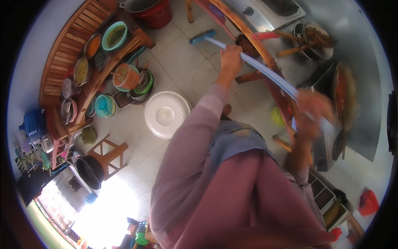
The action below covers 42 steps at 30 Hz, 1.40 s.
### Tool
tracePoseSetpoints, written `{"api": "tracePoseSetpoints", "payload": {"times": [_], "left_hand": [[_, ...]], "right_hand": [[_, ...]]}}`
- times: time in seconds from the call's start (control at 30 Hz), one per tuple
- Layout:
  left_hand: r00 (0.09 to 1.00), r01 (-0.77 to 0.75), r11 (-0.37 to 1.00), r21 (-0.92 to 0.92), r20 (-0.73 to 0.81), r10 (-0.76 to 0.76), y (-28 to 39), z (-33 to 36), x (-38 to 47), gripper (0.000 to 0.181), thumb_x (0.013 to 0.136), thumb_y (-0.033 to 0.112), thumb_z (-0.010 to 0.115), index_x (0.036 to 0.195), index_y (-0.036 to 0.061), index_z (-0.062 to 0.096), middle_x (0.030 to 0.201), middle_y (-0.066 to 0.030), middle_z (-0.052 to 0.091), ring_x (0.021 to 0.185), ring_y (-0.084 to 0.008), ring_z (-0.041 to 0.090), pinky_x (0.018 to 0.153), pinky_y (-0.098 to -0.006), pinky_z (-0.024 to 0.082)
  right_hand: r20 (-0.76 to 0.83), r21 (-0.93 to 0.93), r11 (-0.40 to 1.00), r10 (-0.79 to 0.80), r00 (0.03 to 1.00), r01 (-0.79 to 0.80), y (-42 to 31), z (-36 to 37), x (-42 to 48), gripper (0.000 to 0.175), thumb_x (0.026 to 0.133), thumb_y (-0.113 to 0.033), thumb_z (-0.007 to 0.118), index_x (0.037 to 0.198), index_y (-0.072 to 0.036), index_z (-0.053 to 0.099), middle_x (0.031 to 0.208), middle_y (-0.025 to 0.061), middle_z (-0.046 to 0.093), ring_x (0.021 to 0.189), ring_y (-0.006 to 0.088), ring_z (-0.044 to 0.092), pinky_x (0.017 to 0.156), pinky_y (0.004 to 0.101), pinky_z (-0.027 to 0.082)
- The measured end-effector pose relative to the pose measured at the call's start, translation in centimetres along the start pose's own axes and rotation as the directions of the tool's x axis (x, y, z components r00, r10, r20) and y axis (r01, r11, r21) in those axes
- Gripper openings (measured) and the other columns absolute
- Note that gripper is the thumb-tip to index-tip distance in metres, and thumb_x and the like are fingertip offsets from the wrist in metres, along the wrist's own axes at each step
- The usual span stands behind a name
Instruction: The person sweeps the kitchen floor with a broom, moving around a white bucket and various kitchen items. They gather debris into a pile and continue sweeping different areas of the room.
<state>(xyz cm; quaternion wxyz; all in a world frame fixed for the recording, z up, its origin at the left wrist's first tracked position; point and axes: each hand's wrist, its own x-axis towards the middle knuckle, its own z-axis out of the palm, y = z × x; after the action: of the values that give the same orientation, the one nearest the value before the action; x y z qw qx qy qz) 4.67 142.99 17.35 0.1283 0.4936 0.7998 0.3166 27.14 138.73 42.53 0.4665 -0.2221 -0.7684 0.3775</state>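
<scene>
A long broom handle (267,71), pale blue and white, runs slantwise from the blue broom head (202,36) on the tiled floor up towards the right. My left hand (231,57) grips the handle a short way above the head. Near the handle's upper end, my right hand (314,104) is closed around it, blurred by motion. The broom head rests close to the wooden table's edge (239,23), its bristles on the tiles (174,53).
A round white lidded container (167,114) stands on the floor, beside stacked bowls (126,77) and a brown plastic stool (107,155). A wooden bench (104,79) with food bowls lies left. Right are a gas stove (273,15) and a pot with utensils (320,40).
</scene>
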Motion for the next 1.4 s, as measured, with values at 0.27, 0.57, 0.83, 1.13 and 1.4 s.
{"api": "tracePoseSetpoints", "payload": {"times": [0.27, 0.57, 0.83, 1.13, 1.4], "left_hand": [[0.994, 0.061, 0.948, -0.312, 0.108, -0.029, 0.6, 8.9, -4.0, 0.031, 0.076, 0.031, 0.073, 0.099, 0.0146, 0.060, 0.107, -0.0112, 0.060, 0.107, -0.0352, 0.056, 0.083, -0.0480, 0.048], [0.885, -0.375, 0.758, -0.533, 0.037, 0.464, 12.0, -0.6, -15.1, 0.022, 0.077, 0.032, 0.069, 0.063, 0.0151, 0.064, 0.058, -0.0085, 0.058, 0.058, -0.0322, 0.059, 0.059, -0.0423, 0.046], [0.997, -0.061, 0.961, -0.269, -0.051, 0.049, 5.6, 0.8, -6.8, 0.025, 0.079, 0.028, 0.070, 0.093, 0.0100, 0.061, 0.111, -0.0119, 0.060, 0.111, -0.0298, 0.054, 0.093, -0.0505, 0.040], [0.875, -0.069, 0.984, -0.161, 0.463, 0.138, 1.1, 10.8, -13.8, 0.037, 0.072, 0.015, 0.073, 0.107, 0.0143, 0.061, 0.127, -0.0136, 0.052, 0.133, -0.0360, 0.035, 0.101, -0.0618, 0.031], [0.871, -0.148, 0.858, -0.492, 0.346, 0.349, 3.4, 10.1, -18.1, 0.011, 0.064, 0.013, 0.072, 0.072, 0.0081, 0.066, 0.083, -0.0153, 0.064, 0.093, -0.0345, 0.061, 0.081, -0.0442, 0.048]], "right_hand": [[-0.063, 0.099, 0.977, 0.198, 0.978, -0.191, 4.6, 0.6, 0.2, 0.020, 0.092, -0.010, 0.051, 0.074, -0.002, 0.053, 0.064, 0.0063, 0.052, 0.058, 0.0128, 0.048, 0.054, 0.0269, 0.039], [-0.480, 0.415, 0.905, 0.307, 0.822, -0.095, -9.8, -11.6, 5.2, 0.027, 0.093, -0.014, 0.044, 0.067, -0.011, 0.038, 0.055, -0.0017, 0.030, 0.046, 0.0086, 0.028, 0.054, 0.0281, 0.028], [-0.019, 0.231, 0.971, 0.065, 0.998, -0.059, -3.9, -5.0, -5.0, 0.026, 0.090, -0.018, 0.045, 0.065, -0.010, 0.043, 0.063, 0.0043, 0.045, 0.058, 0.0159, 0.043, 0.058, 0.0324, 0.033], [-0.481, 0.174, 0.961, 0.275, 0.833, -0.217, -1.7, 5.3, -16.4, 0.022, 0.091, -0.009, 0.045, 0.070, -0.003, 0.046, 0.066, 0.0081, 0.050, 0.061, 0.0170, 0.046, 0.064, 0.0320, 0.041], [-0.628, 0.233, 0.923, 0.384, 0.677, -0.307, -7.5, 2.3, -15.0, 0.031, 0.096, -0.020, 0.041, 0.066, -0.010, 0.039, 0.062, 0.0020, 0.036, 0.060, 0.0152, 0.038, 0.069, 0.0355, 0.037]]}}
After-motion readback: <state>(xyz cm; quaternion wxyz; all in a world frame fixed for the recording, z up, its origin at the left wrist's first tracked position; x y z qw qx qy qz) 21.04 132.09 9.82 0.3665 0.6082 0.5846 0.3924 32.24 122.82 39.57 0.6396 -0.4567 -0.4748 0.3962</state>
